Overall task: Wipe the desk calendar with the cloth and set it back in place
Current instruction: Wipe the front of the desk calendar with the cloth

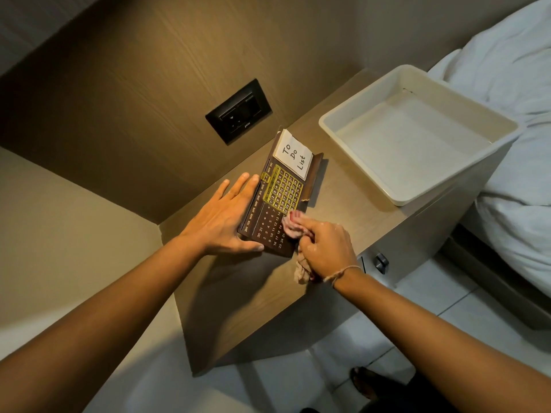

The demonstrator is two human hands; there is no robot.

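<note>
Mid-wipe: the left hand (222, 217) lies flat, steadying the desk calendar (275, 204) near the nightstand's (343, 198) wall edge, while the right hand (325, 248), fisted round the cloth (293, 228), rubs its face; setting it back is left.

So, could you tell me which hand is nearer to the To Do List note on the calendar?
Left. The left hand lies along the calendar's left edge, fingers reaching up toward the note. The right hand is lower, pressing the cloth on the calendar's near corner.
</note>
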